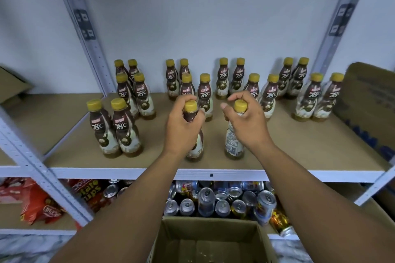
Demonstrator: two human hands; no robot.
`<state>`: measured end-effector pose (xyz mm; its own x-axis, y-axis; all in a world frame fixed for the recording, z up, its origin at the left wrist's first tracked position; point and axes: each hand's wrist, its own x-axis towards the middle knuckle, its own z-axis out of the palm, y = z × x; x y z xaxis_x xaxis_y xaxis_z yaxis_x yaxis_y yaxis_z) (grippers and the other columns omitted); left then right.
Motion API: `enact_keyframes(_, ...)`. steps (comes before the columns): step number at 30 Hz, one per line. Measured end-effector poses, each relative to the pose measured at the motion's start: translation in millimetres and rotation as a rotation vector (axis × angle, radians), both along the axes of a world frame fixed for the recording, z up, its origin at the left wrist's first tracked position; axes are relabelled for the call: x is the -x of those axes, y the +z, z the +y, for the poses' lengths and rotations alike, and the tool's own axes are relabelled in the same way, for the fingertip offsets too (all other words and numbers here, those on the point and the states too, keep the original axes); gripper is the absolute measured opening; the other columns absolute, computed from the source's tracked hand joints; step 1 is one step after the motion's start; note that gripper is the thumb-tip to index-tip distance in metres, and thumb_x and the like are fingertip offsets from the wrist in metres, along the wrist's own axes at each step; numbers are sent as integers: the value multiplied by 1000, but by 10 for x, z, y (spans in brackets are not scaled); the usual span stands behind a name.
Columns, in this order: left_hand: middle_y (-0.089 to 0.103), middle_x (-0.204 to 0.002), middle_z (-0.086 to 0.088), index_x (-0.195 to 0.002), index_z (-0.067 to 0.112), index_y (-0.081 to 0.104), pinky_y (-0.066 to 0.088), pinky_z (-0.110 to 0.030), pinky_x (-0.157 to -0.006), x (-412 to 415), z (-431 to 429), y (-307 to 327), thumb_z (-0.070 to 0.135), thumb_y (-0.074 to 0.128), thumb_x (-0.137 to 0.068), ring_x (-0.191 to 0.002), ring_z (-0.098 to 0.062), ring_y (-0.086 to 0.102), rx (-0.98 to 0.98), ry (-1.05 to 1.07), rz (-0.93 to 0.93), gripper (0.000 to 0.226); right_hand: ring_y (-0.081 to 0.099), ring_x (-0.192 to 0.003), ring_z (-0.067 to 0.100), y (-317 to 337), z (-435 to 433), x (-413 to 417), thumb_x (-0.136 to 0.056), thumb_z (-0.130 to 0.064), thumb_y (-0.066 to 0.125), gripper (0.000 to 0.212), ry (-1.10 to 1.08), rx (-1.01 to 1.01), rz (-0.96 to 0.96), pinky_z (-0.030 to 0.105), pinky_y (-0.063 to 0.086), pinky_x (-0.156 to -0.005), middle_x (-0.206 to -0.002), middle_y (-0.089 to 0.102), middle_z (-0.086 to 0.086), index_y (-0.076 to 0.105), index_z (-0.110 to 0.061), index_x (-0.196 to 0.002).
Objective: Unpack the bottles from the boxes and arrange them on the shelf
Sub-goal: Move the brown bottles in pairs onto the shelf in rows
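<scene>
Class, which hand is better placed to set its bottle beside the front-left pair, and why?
Left. The left hand grips the left bottle, nearer the front-left pair, with bare shelf between; the right hand grips the right bottle, farther away past the left one.

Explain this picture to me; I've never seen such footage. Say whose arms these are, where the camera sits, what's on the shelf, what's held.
No machine: these are a person's bare arms, filmed by a camera worn on their head, looking down. The left hand grips one yellow-capped bottle by its neck; the right hand grips a second bottle. Both are upright at the front of the shelf, with matching bottles in pairs behind. Cans and an open cardboard box lie below.
</scene>
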<state>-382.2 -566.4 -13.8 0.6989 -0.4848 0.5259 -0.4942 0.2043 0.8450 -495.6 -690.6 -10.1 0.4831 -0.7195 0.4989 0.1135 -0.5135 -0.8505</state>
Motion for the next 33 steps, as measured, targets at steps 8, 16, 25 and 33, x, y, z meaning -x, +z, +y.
enact_keyframes(8, 68, -87, 14, -110, 26, 64, 52, -23, -77, -26, -86, -34, 9, 74, -88, -81, -8, 64, -8, 3, -13, 29, 66, -78, 33, -20, -76, -55, -92, -29, 74, 19, -2, -21, -12, 48, 56, -72, -84, 68, 4, 58, -40, -93)
enact_keyframes(16, 70, -110, 7, -134, 28, 57, 55, -36, -97, -2, -3, -56, 21, 82, -86, -102, -6, 67, -68, -56, 14, 54, 64, -94, 9, -34, -18, 53, -93, -36, 73, 27, 41, -36, 47, 34, 52, -87, -100, 66, -9, 55, -43, -113)
enact_keyframes(25, 57, -139, 11, -156, 41, 27, 47, -22, -104, 52, 267, -220, 31, 88, -80, -128, 1, 53, -124, -32, 111, 98, 54, -115, -14, -242, 172, 368, -92, -40, 74, 65, -15, -148, 50, 8, 45, -88, -127, 57, -22, 39, -38, -147)
enact_keyframes(33, 54, -131, 25, -154, 45, 26, 52, -38, -100, 70, 332, -314, 29, 86, -81, -122, 5, 53, -153, 38, 109, 96, 53, -119, -11, -437, 264, 458, -92, -29, 76, 72, -85, -146, 61, 16, 49, -94, -136, 55, -14, 34, -38, -149)
